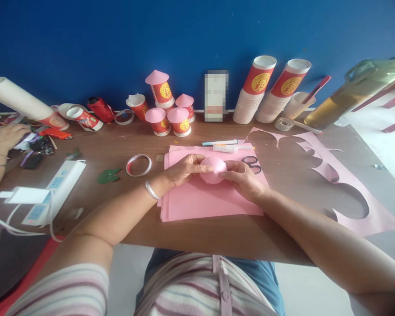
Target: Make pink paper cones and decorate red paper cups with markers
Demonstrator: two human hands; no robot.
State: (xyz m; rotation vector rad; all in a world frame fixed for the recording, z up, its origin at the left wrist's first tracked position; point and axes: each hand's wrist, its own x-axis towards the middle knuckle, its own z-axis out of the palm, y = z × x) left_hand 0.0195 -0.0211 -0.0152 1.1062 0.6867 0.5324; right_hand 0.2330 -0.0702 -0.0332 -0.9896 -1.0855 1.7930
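A pink paper cone (213,176) is held between both hands above a stack of pink paper sheets (204,202). My left hand (187,169) pinches its left side, thumb on the front. On the right side, my right hand (245,179) grips the edge with thumb and fingers. Black-handled scissors (253,164) lie just beyond the right hand, their blades out of sight. A blue marker (220,142) and a white glue-like tube (224,149) rest at the sheets' far edge. Further back stand several red paper cups (164,94) topped with pink cones.
Two tall stacks of paper cups (253,92) lean near the blue wall, beside a bottle of yellowish liquid (352,94). Cut pink paper scraps (352,188) lie right. A power strip (61,188) and tape ring (138,165) are left. Another person's hand (5,140) shows far left.
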